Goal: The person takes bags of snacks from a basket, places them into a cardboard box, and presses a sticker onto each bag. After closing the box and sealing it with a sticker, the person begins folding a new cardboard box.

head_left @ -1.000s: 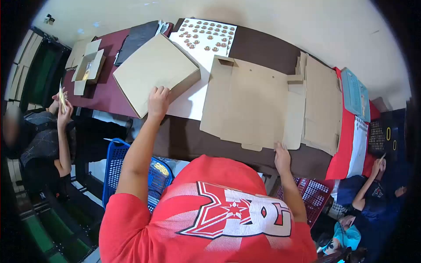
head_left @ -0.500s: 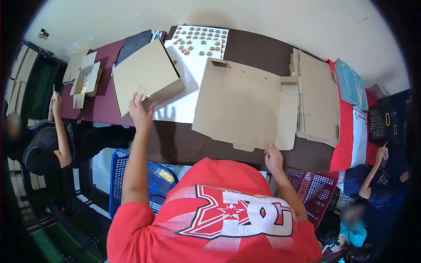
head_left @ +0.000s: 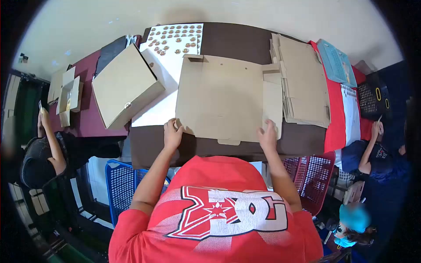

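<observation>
An unfolded cardboard box blank (head_left: 221,98) lies on the dark brown tablecloth in front of me, with flaps raised at its far corners. My left hand (head_left: 173,133) is at its near left corner, fingers curled against the edge. On the near right side, my right hand (head_left: 267,135) has its fingers on the side flap. Left of the blank stands a closed cardboard box (head_left: 127,83), tilted in view, with a round sticker on its front edge. It rests partly on a white sheet (head_left: 169,79) bearing rows of round brown stickers.
Stacked flat cardboard (head_left: 307,83) lies to the right, beside a light blue basket (head_left: 335,63). A small open box (head_left: 70,98) is at the far left. Blue (head_left: 120,184) and dark red (head_left: 311,182) crates stand below the table. People are at work on both sides.
My left hand has left the closed box and moved right to the blank's near left corner. My right hand has shifted up onto the right flap. The camera view has shifted.
</observation>
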{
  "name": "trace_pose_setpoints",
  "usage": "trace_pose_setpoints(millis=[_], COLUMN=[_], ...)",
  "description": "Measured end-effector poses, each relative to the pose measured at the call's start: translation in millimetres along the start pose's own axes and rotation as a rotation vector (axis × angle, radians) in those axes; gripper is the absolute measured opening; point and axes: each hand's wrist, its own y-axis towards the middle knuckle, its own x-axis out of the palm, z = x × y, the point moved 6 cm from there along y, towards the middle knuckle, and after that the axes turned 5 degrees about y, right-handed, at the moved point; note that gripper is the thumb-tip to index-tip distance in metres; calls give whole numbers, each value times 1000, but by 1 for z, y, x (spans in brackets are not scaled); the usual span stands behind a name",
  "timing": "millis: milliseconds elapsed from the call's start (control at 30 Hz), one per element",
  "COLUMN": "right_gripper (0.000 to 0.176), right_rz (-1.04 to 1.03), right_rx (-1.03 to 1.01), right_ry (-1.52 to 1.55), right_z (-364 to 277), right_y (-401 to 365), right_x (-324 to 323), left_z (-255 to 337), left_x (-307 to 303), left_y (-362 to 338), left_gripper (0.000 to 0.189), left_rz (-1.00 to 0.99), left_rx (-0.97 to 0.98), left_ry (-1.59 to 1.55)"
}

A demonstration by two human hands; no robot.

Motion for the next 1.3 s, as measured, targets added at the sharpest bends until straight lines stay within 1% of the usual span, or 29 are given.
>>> trace_pose_setpoints(millis=[67, 100, 167, 200, 233, 300, 333, 367, 400, 433, 500, 567, 633, 667, 733, 833, 900, 933, 967, 1000, 1033, 1067, 1100, 1133, 1167, 1200, 1233, 1267, 1300], right_gripper=[56, 56, 63, 68, 68, 72, 72, 73, 74, 74, 73, 73, 73, 73, 74, 73, 70, 70, 69, 69, 69, 59, 50, 50, 38, 26, 26, 20, 16], right_rz=[-11, -6, -39, -43, -38, -22, -18, -103, -187, -186, -134, -139, -155, -179, -201, -185, -120, -121, -137, -153, -150, -123, -97, -97, -99, -102, -107, -270, -433], right_rx=[118, 124, 233, 221, 224, 398, 402, 525, 643, 644, 507, 468, 423, 434, 458, 420, 496, 499, 411, 322, 326, 252, 179, 182, 30, -122, -119, -174, -230], right_ry=[-68, -66, -76, -190, -187, -135, -132, 47, 228, 230, 6, -86, -183, -256, -322, -281, -112, -111, -117, -124, -125, -92, -59, -61, -69, -76, -76, -186, -296], right_z=[-5, -9, -8, -12, -15, -10, -5, 7, 18, 20, 16, -11, -24, -22, -13, 1, 11, 14, 13, 13, 18, 19, 17, 11, -4, -26, -41, -60, -70], right_y=[3, 7, 14, 17, 21, 28, 37, 42, 41, 40, 45, 39, 37, 35, 30, 40, 46, 45, 46, 47, 45, 43, 39, 34, 29, 23, 15, 5, -7], right_x=[15, 22, 35, 36, 36, 33, 34, 43, 54, 60, 63, 47, 42, 44, 50, 49, 47, 46, 47, 47, 45, 43, 41, 34, 25, 12, -2, -7, -6], left_z=[-8, -10, -13, -9, -5, -4, -8, -13, -1, 0, 18, 68, 59, 46, 55, 53, 42, 36, 25, 27, 30, 32, 43, 48, 48, 45, 40, 38, 27], left_x=[4, 5, 11, 11, 11, 14, 20, 26, 23, 27, 27, 14, 43, 61, 58, 63, 66, 78, 84, 84, 83, 82, 75, 73, 71, 71, 71, 68, 66], left_y=[6, 8, 9, 8, 5, 2, 2, 2, -5, -9, -19, -39, -35, -33, -35, -21, -11, -6, -5, -7, -8, -11, -19, -25, -28, -31, -34, -36, -32], left_gripper=[44, 44, 46, 46, 47, 48, 49, 50, 51, 51, 53, 57, 61, 66, 67, 69, 68, 63, 63, 56, 49, 49, 38, 30, 30, 28, 31, 42, 42], left_rz=[7, 3, -83, -84, -83, -82, -90, -100, -163, -164, -28, -33, -130, -197, -201, -155, -172, -237, -243, -248, -251, -255, -328, -400, -403, -450, -493, -540, -542], left_rx=[2, 8, -11, -5, 7, 26, 36, 44, -59, -58, 198, 243, 278, 178, 172, 100, -28, 10, 10, 33, 57, 59, 8, -45, -49, -129, -212, -38, -42], left_ry=[61, 65, 87, 90, 79, 70, 24, -22, -111, -109, 11, 125, -10, -56, -22, -75, -270, -367, -365, -280, -196, -197, -349, -501, -502, -749, -995, -1021, -1017])
